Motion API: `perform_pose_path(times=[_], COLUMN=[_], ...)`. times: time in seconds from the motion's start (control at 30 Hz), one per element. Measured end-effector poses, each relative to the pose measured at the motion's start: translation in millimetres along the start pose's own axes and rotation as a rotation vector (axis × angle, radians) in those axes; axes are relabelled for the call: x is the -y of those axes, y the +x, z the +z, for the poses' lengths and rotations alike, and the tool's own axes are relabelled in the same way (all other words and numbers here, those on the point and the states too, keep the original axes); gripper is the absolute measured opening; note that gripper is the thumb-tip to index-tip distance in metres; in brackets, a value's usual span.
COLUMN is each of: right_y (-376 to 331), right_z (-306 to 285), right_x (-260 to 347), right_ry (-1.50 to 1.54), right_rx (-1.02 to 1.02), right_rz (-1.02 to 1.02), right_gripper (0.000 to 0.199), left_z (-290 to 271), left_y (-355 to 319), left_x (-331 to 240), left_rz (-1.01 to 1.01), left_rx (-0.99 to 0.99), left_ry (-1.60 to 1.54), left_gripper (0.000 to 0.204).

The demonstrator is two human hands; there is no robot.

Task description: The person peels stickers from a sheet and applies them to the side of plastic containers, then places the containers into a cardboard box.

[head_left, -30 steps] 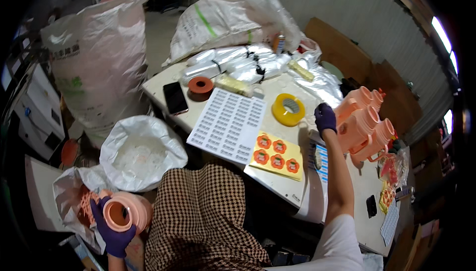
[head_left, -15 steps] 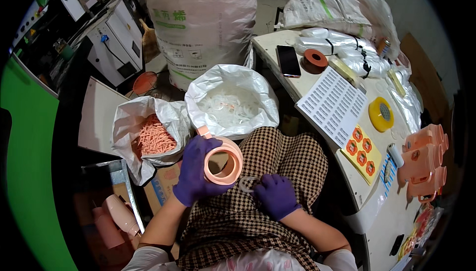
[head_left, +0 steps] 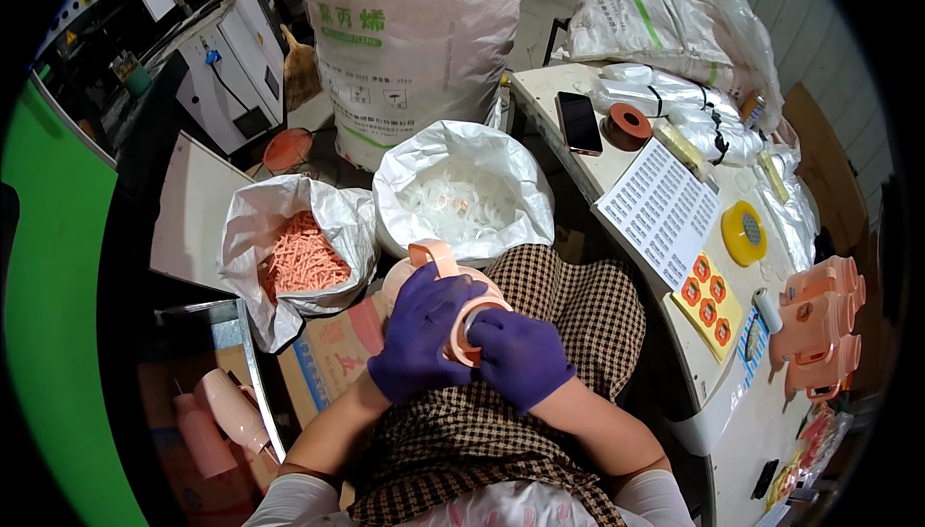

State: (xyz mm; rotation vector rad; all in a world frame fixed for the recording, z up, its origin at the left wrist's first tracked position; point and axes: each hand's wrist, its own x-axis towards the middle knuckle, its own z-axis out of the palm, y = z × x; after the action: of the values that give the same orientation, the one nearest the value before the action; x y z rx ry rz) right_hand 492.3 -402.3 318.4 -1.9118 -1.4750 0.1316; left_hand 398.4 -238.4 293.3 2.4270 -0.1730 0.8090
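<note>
My left hand (head_left: 419, 334), in a purple glove, is closed round a pink plastic jug (head_left: 434, 253) with a handle, tilted above my lap with its round mouth turned toward me and to the right. My right hand (head_left: 523, 354), gloved the same, has its fingers bunched at that mouth, partly inside the rim. A whitish edge of a clear plastic ring (head_left: 472, 319) shows by the fingertips; the rest of the ring is hidden. Beyond the jug, an open white sack (head_left: 530, 180) holds many clear rings.
At left, another white sack (head_left: 252, 209) holds pink plastic sticks (head_left: 306, 255). Pink bottles (head_left: 231, 409) lie in a box below it. The table (head_left: 674, 344) at right carries a phone (head_left: 578, 123), label sheets (head_left: 659, 209), yellow tape (head_left: 743, 234) and several pink jugs (head_left: 814, 325).
My right hand has moved from my lap up to the jug's mouth, bringing the clear ring. The left hand has shifted slightly right and tilted the jug. The view has shifted a little.
</note>
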Motion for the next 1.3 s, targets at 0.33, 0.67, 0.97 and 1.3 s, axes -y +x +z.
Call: perform_pose_path(times=[0.33, 0.67, 0.97, 1.3], right_y=[-3, -13, -24, -29], right_z=[-13, -1, 0, -22], right_x=[0, -7, -2, -9], right_ry=[-0.074, -0.090, 0.011, 0.302], right_rx=[0.155, 0.085, -0.136, -0.148], right_rz=[0.156, 0.217, 0.129, 0.089], right_gripper=[0.016, 0.015, 0.026, 0.031], left_z=[12, 17, 10, 10], left_y=[-1, 8, 17, 12], left_x=[-4, -15, -18, -12], left_rz=[0.107, 0.133, 0.037, 0.030], left_rx=[0.025, 0.009, 0.042, -0.013], left_ry=[0.039, 0.049, 0.033, 0.042], left_gripper=[0.076, 0.076, 0.073, 0.078])
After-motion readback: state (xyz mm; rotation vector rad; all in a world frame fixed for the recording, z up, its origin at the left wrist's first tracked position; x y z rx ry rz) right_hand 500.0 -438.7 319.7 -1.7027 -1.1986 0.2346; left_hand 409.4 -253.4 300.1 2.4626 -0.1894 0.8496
